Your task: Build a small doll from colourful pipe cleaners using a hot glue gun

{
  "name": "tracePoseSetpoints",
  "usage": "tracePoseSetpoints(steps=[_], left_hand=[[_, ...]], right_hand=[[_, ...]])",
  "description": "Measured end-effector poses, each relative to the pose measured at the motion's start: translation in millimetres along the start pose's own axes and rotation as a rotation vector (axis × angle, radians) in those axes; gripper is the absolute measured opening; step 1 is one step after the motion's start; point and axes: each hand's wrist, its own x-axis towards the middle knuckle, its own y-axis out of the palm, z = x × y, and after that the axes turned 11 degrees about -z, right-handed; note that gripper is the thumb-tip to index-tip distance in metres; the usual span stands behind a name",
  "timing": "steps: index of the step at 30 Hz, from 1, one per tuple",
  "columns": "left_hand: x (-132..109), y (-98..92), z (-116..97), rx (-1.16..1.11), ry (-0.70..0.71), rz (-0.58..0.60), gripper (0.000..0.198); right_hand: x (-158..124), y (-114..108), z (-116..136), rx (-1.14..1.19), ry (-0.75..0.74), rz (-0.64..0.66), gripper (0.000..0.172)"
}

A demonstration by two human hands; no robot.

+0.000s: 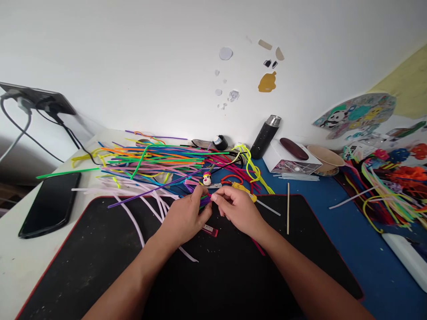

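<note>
My left hand (187, 215) is closed around a small bundle of purple pipe cleaners (204, 201), with a bit of green showing among them. Touching its fingertips, my right hand (238, 209) pinches what looks like a red-pink pipe cleaner at the bundle's edge. Below the right wrist a magenta pipe cleaner end (258, 247) sticks out over the black mat (233, 284). A small red item with a white label (210, 230) lies under the left hand. Just beyond the hands are a white figure's head (207, 178) and yellow-handled scissors or pliers (243, 189). The fingers hide most of the bundle.
A heap of coloured pipe cleaners (160, 158) spreads behind the mat. A phone (50, 204) lies left. A black thermos (265, 138), a tissue box (290, 158) and a bowl (325, 158) stand at the wall. A thin stick (288, 209) lies on the mat's right.
</note>
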Motion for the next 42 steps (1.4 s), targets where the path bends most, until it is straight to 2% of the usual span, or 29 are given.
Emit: tracePoseSetpoints(steps=[4,17,23,30,37,42], left_hand=[[0.6,-1.0,-0.2,0.098,-0.017,0.028,0.021],[3.4,-2.3,1.7,0.098,-0.103,-0.004,0.021],[4.9,-4.5,4.3,-0.125,-0.156,-0.015,0.015],[10.0,-4.9,10.2,-0.401,-0.253,0.016,0.023],[9.1,-4.3,7.3,-0.680,-0.448,0.153,0.029],[8.8,-4.5,6.2,-0.708,-0.466,0.178,0.035]], right_hand=[[-1.5,1.2,0.6,-0.017,-0.010,0.000,0.023],[-10.4,9.0,-5.4,-0.067,-0.064,-0.013,0.021],[-14.1,15.5,-7.7,-0.065,-0.071,-0.038,0.019],[-12.2,17.2,-10.2,0.001,-0.028,-0.012,0.020],[-14.0,20.0,-14.4,0.061,-0.001,-0.014,0.022],[-13.4,22.1,-18.2,0.071,0.006,-0.004,0.022]])
